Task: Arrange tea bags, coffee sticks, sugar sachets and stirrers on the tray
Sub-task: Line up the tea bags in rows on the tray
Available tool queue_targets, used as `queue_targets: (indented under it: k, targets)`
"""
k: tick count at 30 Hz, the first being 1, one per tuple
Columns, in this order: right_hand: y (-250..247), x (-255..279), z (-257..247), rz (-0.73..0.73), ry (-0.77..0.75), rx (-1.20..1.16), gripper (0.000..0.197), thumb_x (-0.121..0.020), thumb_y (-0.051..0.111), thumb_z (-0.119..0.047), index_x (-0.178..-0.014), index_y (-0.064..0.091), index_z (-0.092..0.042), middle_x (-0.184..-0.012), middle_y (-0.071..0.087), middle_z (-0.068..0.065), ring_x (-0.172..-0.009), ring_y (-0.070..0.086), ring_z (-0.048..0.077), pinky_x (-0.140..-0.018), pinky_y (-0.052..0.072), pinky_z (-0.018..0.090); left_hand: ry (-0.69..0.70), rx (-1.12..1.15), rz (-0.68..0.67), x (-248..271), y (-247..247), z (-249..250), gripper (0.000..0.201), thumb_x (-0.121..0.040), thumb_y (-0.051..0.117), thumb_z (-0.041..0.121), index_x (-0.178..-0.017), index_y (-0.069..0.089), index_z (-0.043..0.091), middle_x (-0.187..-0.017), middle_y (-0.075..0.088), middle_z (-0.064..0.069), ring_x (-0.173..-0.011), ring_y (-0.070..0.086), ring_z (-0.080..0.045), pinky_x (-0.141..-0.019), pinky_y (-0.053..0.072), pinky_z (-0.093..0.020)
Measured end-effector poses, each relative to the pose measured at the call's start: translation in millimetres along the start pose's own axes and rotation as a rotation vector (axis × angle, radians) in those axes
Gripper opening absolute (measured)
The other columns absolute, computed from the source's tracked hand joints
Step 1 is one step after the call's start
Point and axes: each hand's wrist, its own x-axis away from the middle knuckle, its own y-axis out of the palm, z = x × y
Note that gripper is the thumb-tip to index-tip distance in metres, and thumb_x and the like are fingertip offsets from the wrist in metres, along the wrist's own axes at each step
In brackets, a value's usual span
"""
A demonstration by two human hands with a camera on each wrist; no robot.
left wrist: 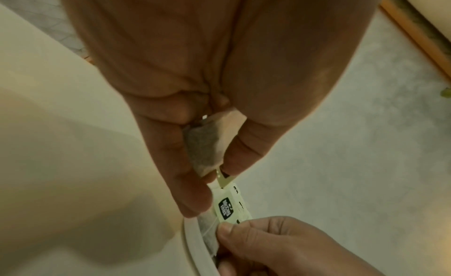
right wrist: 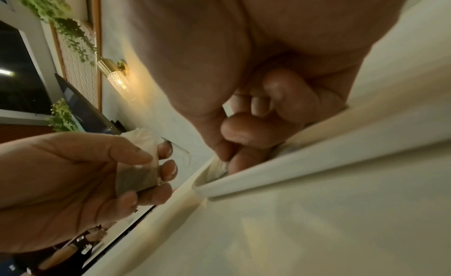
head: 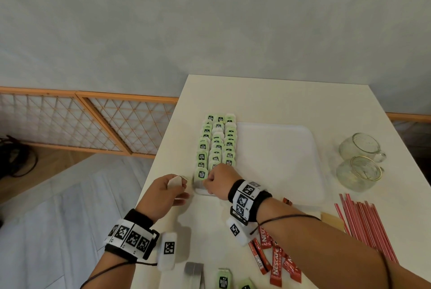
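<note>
A white tray (head: 279,160) lies on the table, with three rows of green-tagged tea bags (head: 217,144) along its left side. Just left of the tray's near corner, my left hand (head: 183,183) holds one tea bag (left wrist: 205,145) between thumb and fingers. Its green tag (left wrist: 227,206) hangs toward the tray. My right hand (head: 206,181) pinches another tea bag (left wrist: 209,235) at the near end of the rows, right inside the tray rim (right wrist: 292,174). In the right wrist view the right fingers (right wrist: 244,125) are curled tight and hide most of that bag.
Red coffee sticks (head: 277,263) lie under my right forearm. Red stirrers (head: 363,223) sit at the right, and a brown sachet (head: 331,221) lies beside them. Two glass cups (head: 359,146) lie right of the tray. Loose tea bags (head: 224,280) lie near the front edge. The table's left edge is close to my left hand.
</note>
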Motion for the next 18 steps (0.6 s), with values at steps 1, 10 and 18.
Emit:
queue_targets:
  k: [1,10,18]
  targets:
    - [-0.4,-0.6,-2.8,0.007,0.014,0.027,0.037,-0.091,0.062,-0.029,-0.058,0.059,-0.014,-0.07,0.072,0.011,-0.069,0.071,0.028,-0.076,0.062,0.041,0.006,-0.001,0.001,1.4,-0.2,0.8,0.01,-0.095,0.059,-0.002,-0.103,0.063,-0.006,-0.094,0.069,-0.017,-0.081,0.074,-0.029,-0.076,0.06,-0.04]
    - [-19.8,11.8,-13.4,-0.005,-0.076,0.061,0.017,-0.095,0.059,-0.03,-0.084,0.066,-0.019,-0.078,0.064,-0.002,-0.071,0.061,0.02,-0.073,0.057,0.037,0.073,0.0,-0.108,10.3,-1.2,10.6,0.007,-0.094,0.065,0.004,-0.087,0.063,0.003,-0.082,0.069,-0.008,-0.083,0.072,-0.029,-0.072,0.058,-0.039]
    - [-27.2,31.5,1.3,-0.217,-0.316,-0.208,0.045,-0.097,0.057,-0.005,-0.138,0.058,-0.023,-0.106,0.073,-0.001,-0.079,0.065,0.004,-0.078,0.051,0.015,0.099,-0.017,-0.287,15.1,14.2,15.0,0.004,-0.092,0.062,-0.004,-0.095,0.063,-0.001,-0.089,0.071,-0.009,-0.089,0.073,-0.03,-0.075,0.06,-0.037]
